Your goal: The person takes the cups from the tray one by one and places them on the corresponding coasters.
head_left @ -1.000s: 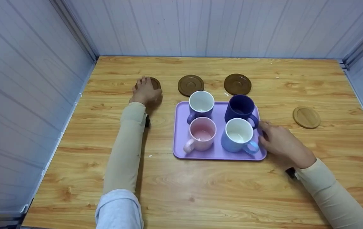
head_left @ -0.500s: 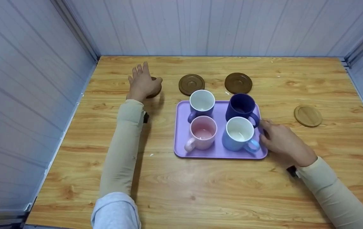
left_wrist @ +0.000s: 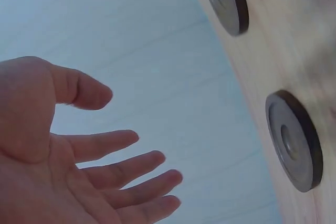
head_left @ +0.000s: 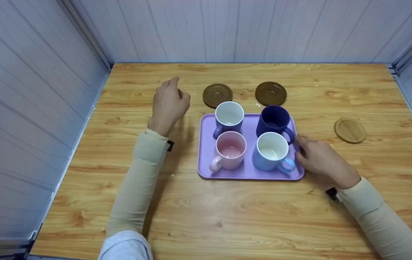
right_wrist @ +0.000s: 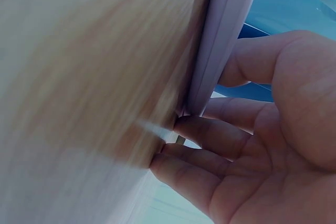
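My left hand (head_left: 169, 106) hovers over a dark brown wooden coaster (head_left: 180, 94) at the back left and hides most of it. In the left wrist view its fingers are extended and hold nothing, while two dark coasters, the nearer coaster (left_wrist: 294, 140) among them, lie to the right. At the right edge of the lilac tray (head_left: 249, 175), my right hand (head_left: 319, 159) grips the rim. The right wrist view shows the thumb (right_wrist: 241, 64) over the rim and other fingertips (right_wrist: 163, 161) down by the table.
On the tray stand a white-and-purple mug (head_left: 229, 113), a dark blue mug (head_left: 274, 122), a pink mug (head_left: 230, 150) and a light blue mug (head_left: 269, 155). Behind them lie a middle coaster (head_left: 217, 95) and a right-hand dark coaster (head_left: 271, 93); a pale coaster (head_left: 350, 130) is farther right.
My left hand has come up off the back-left coaster, spread its fingers, then shifted slightly right. The right hand and the tray have stayed put.
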A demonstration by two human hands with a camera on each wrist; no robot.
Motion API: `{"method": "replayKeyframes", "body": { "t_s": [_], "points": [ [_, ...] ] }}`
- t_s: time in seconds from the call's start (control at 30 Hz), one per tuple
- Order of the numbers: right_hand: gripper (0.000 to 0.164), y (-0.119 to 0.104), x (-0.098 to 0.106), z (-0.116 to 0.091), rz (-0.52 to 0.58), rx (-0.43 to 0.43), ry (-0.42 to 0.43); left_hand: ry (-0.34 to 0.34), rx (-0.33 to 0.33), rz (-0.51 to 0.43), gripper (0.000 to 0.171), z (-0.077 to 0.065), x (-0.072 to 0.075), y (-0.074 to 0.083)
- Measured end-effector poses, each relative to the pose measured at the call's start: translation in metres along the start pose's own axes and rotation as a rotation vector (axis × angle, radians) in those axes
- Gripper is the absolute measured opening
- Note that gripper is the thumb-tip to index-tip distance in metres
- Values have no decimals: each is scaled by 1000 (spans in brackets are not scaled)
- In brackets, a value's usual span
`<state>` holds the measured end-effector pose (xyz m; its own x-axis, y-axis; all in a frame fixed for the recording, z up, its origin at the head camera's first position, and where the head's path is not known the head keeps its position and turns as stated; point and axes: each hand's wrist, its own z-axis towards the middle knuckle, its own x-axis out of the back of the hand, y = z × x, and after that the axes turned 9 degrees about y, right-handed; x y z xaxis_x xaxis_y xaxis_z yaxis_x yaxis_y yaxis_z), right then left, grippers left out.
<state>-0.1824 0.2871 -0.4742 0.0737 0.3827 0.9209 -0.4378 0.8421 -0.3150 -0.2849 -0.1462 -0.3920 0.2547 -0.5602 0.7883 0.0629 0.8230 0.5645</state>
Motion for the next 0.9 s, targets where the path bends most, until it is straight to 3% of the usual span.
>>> {"method": "replayKeyframes", "body": {
  "t_s": [0.27,0.4,0.7,0.9],
  "points": [
    [16,0,2,0,-6,-23,-37,2,-142,64,59,-42,-24,-6],
    [17,0,2,0,0,-30,-46,-10,-182,122,54,-61,-37,-8],
    [12,-1,1,-1,6,-36,-39,-166,-202,172,56,-97,-55,-4],
    [8,0,0,0,2,7,3,-261,-182,181,56,-111,-60,-5]
  ]
}}
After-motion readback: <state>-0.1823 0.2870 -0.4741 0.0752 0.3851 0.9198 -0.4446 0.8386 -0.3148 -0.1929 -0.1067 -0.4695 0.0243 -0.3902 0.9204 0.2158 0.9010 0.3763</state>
